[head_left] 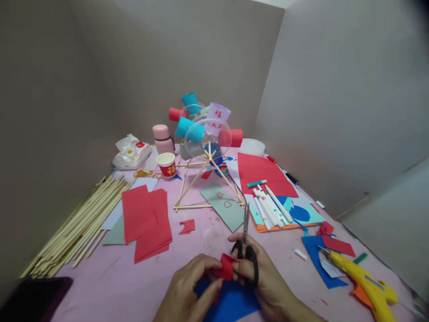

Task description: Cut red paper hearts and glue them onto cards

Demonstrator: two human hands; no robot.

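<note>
Between my two hands is a small piece of red paper (226, 267), bent over on itself. My left hand (194, 286) pinches its left side between thumb and fingers. My right hand (264, 279) has a pair of scissors (246, 223) hooked on its fingers by the black handles, blades pointing up and away. The same hand's fingertips also touch the right edge of the red paper. Under both hands lies a sheet of blue paper (234, 304). A torn-looking red scrap (187, 226) rests on the table just beyond.
A stick frame (210, 154) carrying coloured cups stands at the back centre. Bamboo sticks (77, 219) and red sheets (147, 219) lie left. Markers (270, 205) and a yellow glue gun (365, 279) lie right. A paper cup (166, 164) and a pink flask (162, 138) stand behind.
</note>
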